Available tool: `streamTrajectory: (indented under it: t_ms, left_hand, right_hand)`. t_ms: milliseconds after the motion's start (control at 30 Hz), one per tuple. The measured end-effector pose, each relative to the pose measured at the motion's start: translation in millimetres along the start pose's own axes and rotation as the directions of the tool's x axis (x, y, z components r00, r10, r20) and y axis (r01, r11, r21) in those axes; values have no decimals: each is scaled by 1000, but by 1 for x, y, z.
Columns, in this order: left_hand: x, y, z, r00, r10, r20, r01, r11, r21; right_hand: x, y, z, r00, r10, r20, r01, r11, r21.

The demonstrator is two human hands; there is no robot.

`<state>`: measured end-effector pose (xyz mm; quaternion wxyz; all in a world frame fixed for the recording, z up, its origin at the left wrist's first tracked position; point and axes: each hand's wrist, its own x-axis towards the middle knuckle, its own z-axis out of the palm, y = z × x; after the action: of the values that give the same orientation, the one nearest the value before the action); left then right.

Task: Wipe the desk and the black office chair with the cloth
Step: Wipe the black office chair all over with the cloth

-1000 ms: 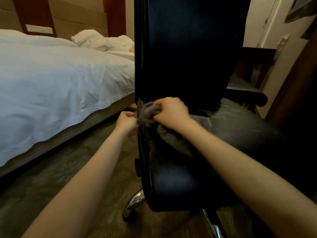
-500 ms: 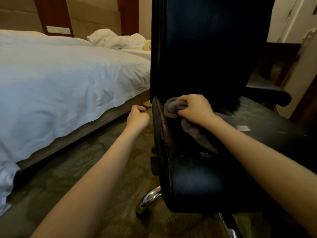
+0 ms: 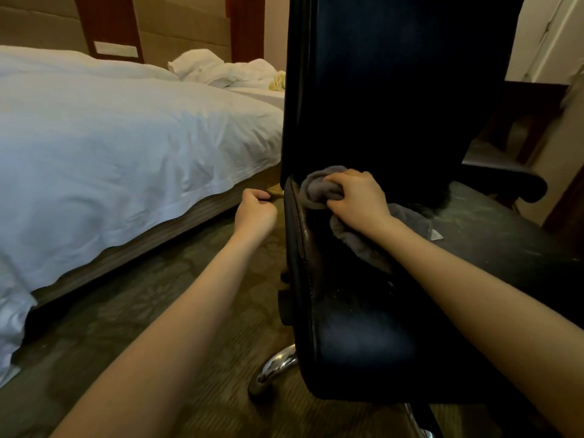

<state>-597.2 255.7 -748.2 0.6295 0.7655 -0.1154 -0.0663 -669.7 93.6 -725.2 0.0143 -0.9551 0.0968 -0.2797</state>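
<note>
The black office chair (image 3: 395, 90) fills the centre and right, its tall backrest upright and its seat (image 3: 493, 235) stretching right. My right hand (image 3: 358, 197) grips a bunched grey cloth (image 3: 316, 188) and holds it against the seat's left rear corner, where seat meets backrest; more cloth trails under my wrist. My left hand (image 3: 255, 210) hovers just left of the chair's edge, fingers curled, holding nothing and touching nothing. A small white scrap (image 3: 436, 236) lies on the seat.
A bed with a white duvet (image 3: 110, 147) runs along the left, close to the chair. Patterned carpet (image 3: 142, 311) lies between them. A chrome chair leg (image 3: 278, 365) sticks out below the seat. A dark armrest (image 3: 505, 181) and dark wooden furniture (image 3: 534, 118) stand at the right.
My left hand has drawn away from the chair's edge to the left. The right hand keeps the cloth at the seat's rear corner, and the view has shifted so the chair sits further right.
</note>
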Motion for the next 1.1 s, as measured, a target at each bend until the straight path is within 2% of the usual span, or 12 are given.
streamTrajectory:
  t_ms: [67, 133, 233, 333, 467, 533, 667, 833, 1000, 1033, 1067, 1100]
  left_hand:
    - [3, 0, 1, 1000, -5, -27, 5, 1000, 1]
    - [5, -1, 4, 1000, 4, -5, -4, 1000, 12]
    - [8, -5, 10, 994, 36, 99, -39, 999, 35]
    - [5, -5, 15, 961, 109, 254, -142, 983, 114]
    - [-7, 5, 30, 868, 228, 441, -351, 911, 218]
    - [-11, 11, 37, 810, 233, 538, -440, 849, 295]
    - [-10, 13, 40, 806, 144, 575, -396, 853, 341]
    - [-11, 9, 44, 850, 96, 518, -344, 846, 408]
    - [-18, 11, 49, 874, 146, 464, -390, 781, 488]
    - [-21, 11, 49, 864, 174, 472, -432, 738, 518]
    - [-24, 12, 50, 845, 218, 488, -491, 676, 549]
    - [-27, 13, 52, 824, 259, 504, -546, 603, 582]
  right_hand:
    - [-10, -7, -4, 970, -194, 148, 188, 981, 55]
    - [-22, -12, -14, 902, -345, 258, 335, 938, 83]
    - [-36, -6, -42, 791, -498, 355, 384, 856, 347]
    - [-61, -1, -63, 721, -591, 361, 443, 794, 416]
    - [-76, -1, -65, 775, -538, 330, 375, 813, 445]
    - [-78, -3, -62, 812, -491, 314, 353, 843, 405]
    - [-87, -10, -59, 848, -453, 275, 349, 868, 352]
    - [-105, -4, -80, 769, -523, 369, 331, 819, 469]
    - [-139, 7, -108, 602, -577, 552, 292, 802, 520]
    - [-145, 13, -113, 609, -560, 562, 285, 816, 503]
    - [-150, 20, -117, 652, -536, 537, 287, 829, 480]
    - [-153, 27, -120, 730, -501, 466, 280, 840, 465]
